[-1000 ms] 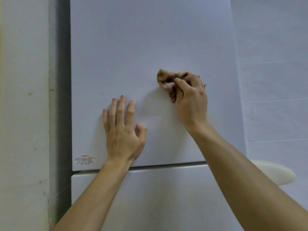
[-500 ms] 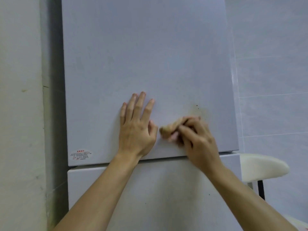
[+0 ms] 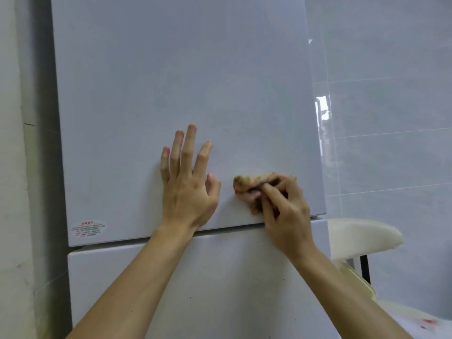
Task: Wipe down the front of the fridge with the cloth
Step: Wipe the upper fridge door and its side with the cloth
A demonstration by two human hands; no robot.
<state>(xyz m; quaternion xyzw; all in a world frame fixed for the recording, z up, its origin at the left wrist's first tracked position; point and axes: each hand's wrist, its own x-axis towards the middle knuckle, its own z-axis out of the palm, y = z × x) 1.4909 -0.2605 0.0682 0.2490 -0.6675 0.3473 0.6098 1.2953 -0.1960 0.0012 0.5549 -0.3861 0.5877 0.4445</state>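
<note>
- The bare left forearm (image 3: 137, 285) and right forearm (image 3: 347, 289) rise from the bottom edge of the view, in front of the lower door (image 3: 220, 272) of the fridge (image 3: 244, 118). Some small dark specks are on this door, so I judge that it is not wiped yet.
- The right hand (image 3: 286, 216) has its grip closed around the cloth (image 3: 245, 188). The fingers are curled and pinch the crumpled fabric into a small wad, which probably takes pressure well.
- The cloth is brownish with mixed colours. It is pressed on the upper door (image 3: 146, 69), low and toward the right side, a little above the gap between the two doors.
- The left hand (image 3: 188, 189) holds nothing. Its grip is fully open, with fingers straight and a little spread, and it lies flat on the same door, near the cloth but not touching it. Probably it steadies the body and keeps the door shut while the other hand rubs.
- A label sticker (image 3: 88, 228) with red print sits in the lower left corner of the upper door; the text is too small to read.
- The large part of the upper door above the hands looks plain and smooth. Whether it is already clean, I cannot tell.
- To the right, a pale seat (image 3: 362, 234), perhaps of a chair, stands just beside the fridge, and behind it is a glossy tiled wall (image 3: 391, 94).
- On the left, a rough painted wall (image 3: 9, 167) stands close to the fridge, with a dark narrow gap between them.
</note>
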